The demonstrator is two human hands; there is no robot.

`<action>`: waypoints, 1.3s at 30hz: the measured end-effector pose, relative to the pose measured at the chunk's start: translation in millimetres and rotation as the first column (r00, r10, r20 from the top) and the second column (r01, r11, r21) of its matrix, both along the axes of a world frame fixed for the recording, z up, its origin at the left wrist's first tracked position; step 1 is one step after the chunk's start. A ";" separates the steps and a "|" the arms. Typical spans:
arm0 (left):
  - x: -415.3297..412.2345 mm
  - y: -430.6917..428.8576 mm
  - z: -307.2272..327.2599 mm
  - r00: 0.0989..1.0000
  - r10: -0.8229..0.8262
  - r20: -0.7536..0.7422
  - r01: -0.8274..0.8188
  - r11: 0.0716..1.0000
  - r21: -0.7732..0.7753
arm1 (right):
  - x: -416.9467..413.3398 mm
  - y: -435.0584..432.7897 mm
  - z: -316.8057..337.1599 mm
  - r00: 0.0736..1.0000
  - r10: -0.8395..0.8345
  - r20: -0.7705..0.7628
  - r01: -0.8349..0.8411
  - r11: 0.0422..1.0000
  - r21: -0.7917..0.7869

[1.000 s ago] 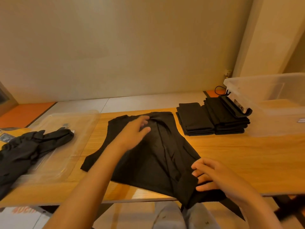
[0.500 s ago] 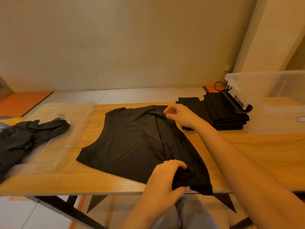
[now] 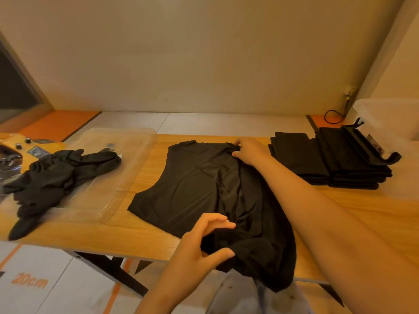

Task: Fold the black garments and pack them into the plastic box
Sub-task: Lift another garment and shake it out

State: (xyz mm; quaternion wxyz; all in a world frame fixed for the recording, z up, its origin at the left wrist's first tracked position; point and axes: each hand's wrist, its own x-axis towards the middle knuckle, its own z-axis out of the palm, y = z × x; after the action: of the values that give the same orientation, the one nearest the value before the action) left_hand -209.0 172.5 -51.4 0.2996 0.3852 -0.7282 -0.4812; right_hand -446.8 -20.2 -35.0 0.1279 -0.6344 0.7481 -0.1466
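A black garment [image 3: 199, 184] lies spread on the wooden table [image 3: 145, 234], its near right corner hanging over the front edge. My left hand [image 3: 204, 241] grips the bunched near hem of it. My right hand [image 3: 249, 150] pinches its far edge at the top right. Two stacks of folded black garments [image 3: 317, 159] sit at the far right, beside the clear plastic box [image 3: 390, 118]. A crumpled heap of black garments [image 3: 59, 175] lies to the left.
A clear plastic lid [image 3: 127, 159] lies flat on the table's left part, partly under the heap. A black hanger-like piece [image 3: 376, 152] rests on the folded stack. A cable [image 3: 333, 116] sits by the wall. Floor shows below the front edge.
My left hand left the far collar and now grips the near hem. My right arm crossed over to the far edge. The camera view shifted left.
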 end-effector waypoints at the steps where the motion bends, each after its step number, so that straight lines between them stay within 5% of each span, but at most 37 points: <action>1: 5.2 -1.4 0.1 1.000 0.007 0.003 -0.007 1.000 -0.002 | 0.6 -0.4 0.4 1.000 -0.013 0.014 0.014 1.000 -0.011; 9: 14.7 -4.8 -2.3 0.994 0.105 0.019 -0.103 0.989 -0.110 | -11.4 10.9 17.4 0.949 -0.085 0.303 0.148 0.970 -0.193; 16: 32.3 -12.0 21.2 0.982 0.122 0.141 -0.080 0.959 -0.273 | -23.1 48.1 63.1 0.829 -0.039 0.557 0.147 0.978 -0.149; 20: 63.9 -36.4 48.6 0.937 0.251 0.242 -0.126 0.891 -0.437 | -37.0 80.6 98.3 0.713 -0.055 0.699 0.225 0.962 -0.153; 27: 102.4 -87.5 95.8 0.814 0.530 0.236 -0.225 0.663 -0.714 | -66.8 131.1 145.5 0.639 -0.122 0.759 0.319 0.941 -0.117; 32: 119.9 -124.4 136.6 0.738 0.644 0.201 -0.266 0.552 -0.791 | -75.5 139.7 178.1 0.433 -0.147 0.889 0.461 0.884 -0.079; 39: 100.3 -204.4 181.2 0.784 0.620 0.044 -0.443 0.607 -0.659 | -76.9 91.4 197.0 0.425 -0.155 0.892 0.453 0.889 -0.062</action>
State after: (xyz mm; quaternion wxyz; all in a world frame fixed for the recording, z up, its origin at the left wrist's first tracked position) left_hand -108.6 -31.9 129.8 0.4369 0.5271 -0.7274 -0.0470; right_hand -523.7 71.2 162.0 0.3627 -0.3353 0.6515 -0.5758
